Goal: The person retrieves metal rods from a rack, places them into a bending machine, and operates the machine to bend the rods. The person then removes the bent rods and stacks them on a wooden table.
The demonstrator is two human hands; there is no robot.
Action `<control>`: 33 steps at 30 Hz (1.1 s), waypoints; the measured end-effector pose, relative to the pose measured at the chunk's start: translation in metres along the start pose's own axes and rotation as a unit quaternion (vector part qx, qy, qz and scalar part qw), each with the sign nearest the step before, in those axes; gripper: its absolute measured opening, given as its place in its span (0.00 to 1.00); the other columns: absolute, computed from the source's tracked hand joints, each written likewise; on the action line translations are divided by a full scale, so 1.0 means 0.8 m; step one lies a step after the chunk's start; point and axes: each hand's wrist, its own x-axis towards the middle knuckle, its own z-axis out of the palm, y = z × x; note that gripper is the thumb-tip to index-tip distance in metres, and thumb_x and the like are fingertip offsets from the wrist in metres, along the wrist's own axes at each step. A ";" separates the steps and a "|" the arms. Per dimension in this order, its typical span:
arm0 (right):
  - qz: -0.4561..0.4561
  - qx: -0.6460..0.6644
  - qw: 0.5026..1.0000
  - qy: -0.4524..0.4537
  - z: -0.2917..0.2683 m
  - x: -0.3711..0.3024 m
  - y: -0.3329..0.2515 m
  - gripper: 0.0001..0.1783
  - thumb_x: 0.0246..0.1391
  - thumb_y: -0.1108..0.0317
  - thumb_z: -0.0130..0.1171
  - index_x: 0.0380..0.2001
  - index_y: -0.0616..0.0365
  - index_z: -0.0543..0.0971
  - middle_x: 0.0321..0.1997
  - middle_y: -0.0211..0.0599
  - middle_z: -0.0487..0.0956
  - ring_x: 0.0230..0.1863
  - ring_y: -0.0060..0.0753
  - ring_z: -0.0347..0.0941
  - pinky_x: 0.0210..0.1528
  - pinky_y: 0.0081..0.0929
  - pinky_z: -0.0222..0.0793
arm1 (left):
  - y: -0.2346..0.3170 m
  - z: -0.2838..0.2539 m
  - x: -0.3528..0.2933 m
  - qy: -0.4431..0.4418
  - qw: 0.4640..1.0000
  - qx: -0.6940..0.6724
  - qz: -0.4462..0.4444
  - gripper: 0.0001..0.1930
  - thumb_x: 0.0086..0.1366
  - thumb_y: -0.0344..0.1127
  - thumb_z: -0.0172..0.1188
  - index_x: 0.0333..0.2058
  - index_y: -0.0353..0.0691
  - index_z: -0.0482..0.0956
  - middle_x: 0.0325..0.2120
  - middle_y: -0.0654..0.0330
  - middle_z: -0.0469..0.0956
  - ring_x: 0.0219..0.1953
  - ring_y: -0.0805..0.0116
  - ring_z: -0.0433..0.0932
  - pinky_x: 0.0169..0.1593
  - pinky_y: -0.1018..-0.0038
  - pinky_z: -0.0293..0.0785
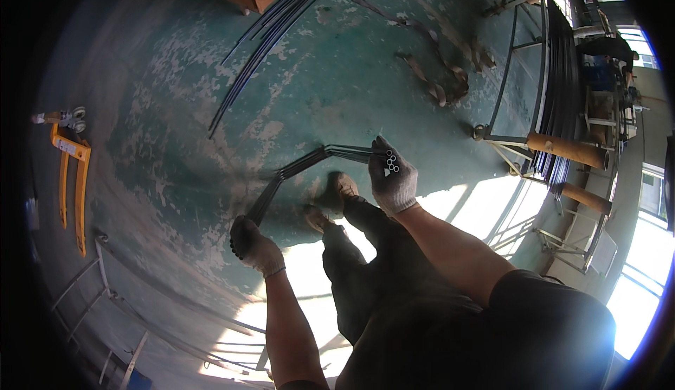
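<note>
Probably stiff, slick, fairly weighty; a bundle of bent tubes (304, 162)
Left hand (257, 248) and right hand (395, 184) clamp its ends; I'd grip there

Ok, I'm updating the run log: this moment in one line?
left hand: gripping bent tubes, one end; right hand: gripping other end; floor: yellow pallet jack

A slim bundle of dark tubes (304, 163), bent in two places (a shallow arch), is held aloft. It runs from near left to far right, where round hollow ends (392, 162) show.
</note>
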 end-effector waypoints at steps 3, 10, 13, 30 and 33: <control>-0.002 0.008 1.000 0.004 0.002 0.001 -0.003 0.21 0.73 0.71 0.68 0.66 0.63 0.87 0.56 0.52 0.94 0.58 0.47 0.94 0.60 0.37 0.87 | -0.001 -0.001 0.001 0.000 1.000 -0.006 -0.003 0.13 0.83 0.34 0.62 0.54 0.30 0.89 0.54 0.49 0.90 0.56 0.50 0.88 0.63 0.58 0.83; 0.014 0.008 1.000 -0.018 -0.002 0.009 0.000 0.19 0.72 0.67 0.73 0.61 0.59 0.91 0.51 0.49 0.95 0.54 0.43 0.95 0.56 0.34 0.88 | -0.008 0.001 0.001 -0.004 0.999 -0.045 -0.015 0.15 0.85 0.37 0.61 0.56 0.31 0.88 0.56 0.50 0.89 0.57 0.49 0.87 0.65 0.57 0.82; -0.020 -0.030 0.999 -0.024 -0.003 0.013 0.001 0.18 0.71 0.65 0.75 0.59 0.60 0.92 0.50 0.48 0.95 0.51 0.39 0.95 0.54 0.32 0.88 | -0.010 0.002 0.004 0.006 0.997 -0.070 -0.025 0.15 0.85 0.40 0.65 0.56 0.33 0.90 0.56 0.51 0.88 0.58 0.53 0.87 0.64 0.59 0.84; -0.247 -0.167 0.954 -0.039 0.005 0.027 0.030 0.11 0.69 0.70 0.72 0.52 0.49 0.92 0.59 0.43 0.93 0.51 0.48 0.94 0.50 0.39 0.92 | -0.016 0.002 0.011 0.023 0.991 -0.129 -0.005 0.10 0.78 0.22 0.67 0.55 0.29 0.88 0.53 0.54 0.89 0.55 0.61 0.87 0.60 0.65 0.85; -0.256 -0.173 0.950 -0.039 0.006 0.026 0.030 0.11 0.69 0.71 0.72 0.53 0.48 0.92 0.60 0.42 0.93 0.51 0.48 0.94 0.52 0.39 0.92 | -0.014 0.001 0.014 0.012 0.994 -0.108 -0.024 0.11 0.77 0.20 0.67 0.55 0.30 0.88 0.53 0.54 0.89 0.55 0.62 0.86 0.60 0.65 0.85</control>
